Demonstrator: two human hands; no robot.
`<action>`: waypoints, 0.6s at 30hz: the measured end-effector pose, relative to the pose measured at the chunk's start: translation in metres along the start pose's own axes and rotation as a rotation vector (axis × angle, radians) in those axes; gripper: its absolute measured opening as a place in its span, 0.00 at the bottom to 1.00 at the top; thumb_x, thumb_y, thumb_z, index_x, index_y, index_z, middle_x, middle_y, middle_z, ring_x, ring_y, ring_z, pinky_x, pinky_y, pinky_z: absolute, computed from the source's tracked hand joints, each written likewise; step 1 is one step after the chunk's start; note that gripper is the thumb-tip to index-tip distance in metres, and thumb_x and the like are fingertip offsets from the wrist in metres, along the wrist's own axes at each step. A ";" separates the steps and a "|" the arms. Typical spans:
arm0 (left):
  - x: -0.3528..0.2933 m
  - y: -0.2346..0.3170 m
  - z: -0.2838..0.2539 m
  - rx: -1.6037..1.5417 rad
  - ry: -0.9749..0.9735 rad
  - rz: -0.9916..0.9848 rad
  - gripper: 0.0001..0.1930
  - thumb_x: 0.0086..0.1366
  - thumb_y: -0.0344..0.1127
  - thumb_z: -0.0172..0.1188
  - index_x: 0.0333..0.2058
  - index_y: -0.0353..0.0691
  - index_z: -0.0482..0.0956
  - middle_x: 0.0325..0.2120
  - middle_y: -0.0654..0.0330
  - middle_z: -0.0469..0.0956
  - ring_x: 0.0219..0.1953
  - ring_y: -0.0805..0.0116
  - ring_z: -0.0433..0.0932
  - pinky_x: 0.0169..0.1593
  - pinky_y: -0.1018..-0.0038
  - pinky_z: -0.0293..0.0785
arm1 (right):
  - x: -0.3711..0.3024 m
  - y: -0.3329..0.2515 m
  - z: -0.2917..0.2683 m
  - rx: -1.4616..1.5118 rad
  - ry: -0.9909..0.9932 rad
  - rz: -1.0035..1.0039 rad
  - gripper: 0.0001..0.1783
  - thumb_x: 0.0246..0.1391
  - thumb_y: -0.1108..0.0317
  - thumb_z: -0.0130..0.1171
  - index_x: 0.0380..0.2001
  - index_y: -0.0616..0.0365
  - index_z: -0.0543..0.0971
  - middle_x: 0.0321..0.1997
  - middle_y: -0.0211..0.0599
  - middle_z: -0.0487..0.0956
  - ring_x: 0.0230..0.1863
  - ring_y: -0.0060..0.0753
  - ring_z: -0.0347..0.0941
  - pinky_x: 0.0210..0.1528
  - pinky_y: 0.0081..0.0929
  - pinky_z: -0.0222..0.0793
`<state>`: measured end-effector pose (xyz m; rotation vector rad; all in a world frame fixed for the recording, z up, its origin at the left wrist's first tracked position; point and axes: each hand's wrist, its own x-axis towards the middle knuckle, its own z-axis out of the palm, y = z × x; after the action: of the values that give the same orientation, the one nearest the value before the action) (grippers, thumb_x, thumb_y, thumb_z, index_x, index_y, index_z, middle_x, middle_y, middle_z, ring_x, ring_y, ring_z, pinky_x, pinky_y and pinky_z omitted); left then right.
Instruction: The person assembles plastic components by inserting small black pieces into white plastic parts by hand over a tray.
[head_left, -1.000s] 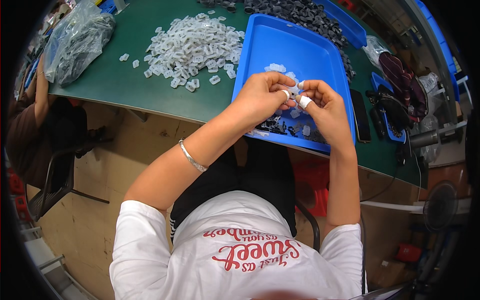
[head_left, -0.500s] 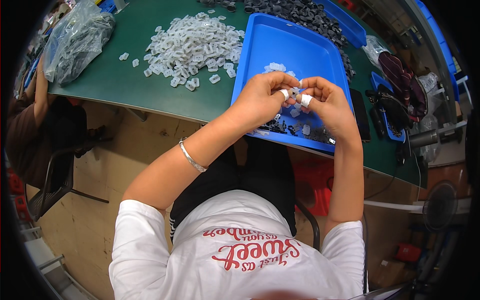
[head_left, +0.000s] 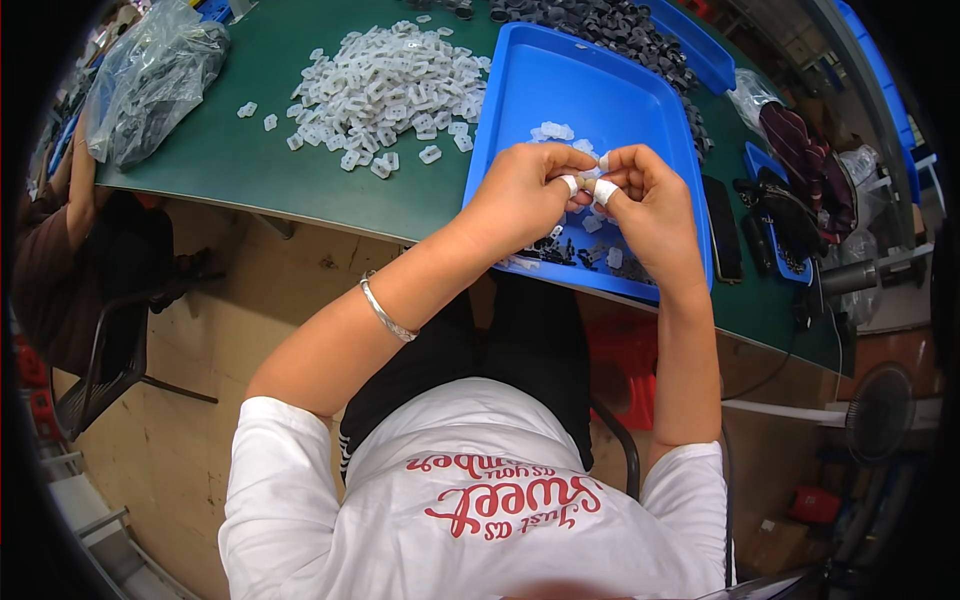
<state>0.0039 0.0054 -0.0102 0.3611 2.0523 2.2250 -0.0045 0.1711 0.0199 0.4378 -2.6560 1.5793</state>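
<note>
Over the near half of a blue tray (head_left: 590,85), my left hand (head_left: 525,195) and my right hand (head_left: 652,215) meet at the fingertips. White tape wraps several of the fingertips and thumbs. Pinched between both hands is a small whitish plastic piece (head_left: 592,173), mostly hidden by the fingers. Beyond the hands, loose white plastic pieces (head_left: 552,131) lie on the tray floor. Small black parts (head_left: 556,250) are scattered along the tray's near edge, partly under my left wrist, with a few white pieces among them.
A heap of white plastic pieces (head_left: 390,90) covers the green table (head_left: 240,165) left of the tray. Dark grey parts (head_left: 600,25) are piled behind it. A clear plastic bag (head_left: 155,85) sits far left, near a seated person. A phone (head_left: 722,230) lies right of the tray.
My right hand has shifted slightly left, and its thumb now presses in against the left fingertips. The small piece between them is more covered. My left hand stays nearly where it was.
</note>
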 end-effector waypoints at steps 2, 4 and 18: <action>0.000 0.001 0.000 -0.070 0.003 -0.039 0.14 0.65 0.20 0.48 0.49 0.23 0.73 0.39 0.50 0.79 0.40 0.69 0.81 0.46 0.77 0.79 | -0.001 -0.003 -0.001 0.028 -0.026 0.016 0.09 0.51 0.82 0.53 0.37 0.67 0.76 0.30 0.35 0.80 0.32 0.19 0.75 0.35 0.17 0.71; 0.000 0.003 0.001 -0.174 0.014 -0.098 0.15 0.66 0.21 0.48 0.49 0.21 0.72 0.40 0.48 0.79 0.40 0.68 0.81 0.46 0.78 0.79 | -0.003 -0.004 -0.004 0.055 -0.051 0.032 0.08 0.52 0.82 0.53 0.36 0.67 0.76 0.31 0.34 0.79 0.32 0.19 0.75 0.36 0.17 0.71; -0.002 0.023 -0.012 -0.278 0.164 0.019 0.10 0.63 0.27 0.59 0.42 0.29 0.76 0.34 0.55 0.80 0.36 0.71 0.80 0.42 0.77 0.78 | -0.010 -0.005 -0.001 0.147 0.011 -0.015 0.08 0.55 0.73 0.60 0.38 0.65 0.77 0.33 0.30 0.79 0.34 0.16 0.73 0.38 0.17 0.69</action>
<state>0.0054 -0.0092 0.0114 0.1801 1.7758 2.5836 0.0063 0.1720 0.0230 0.4505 -2.5330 1.7737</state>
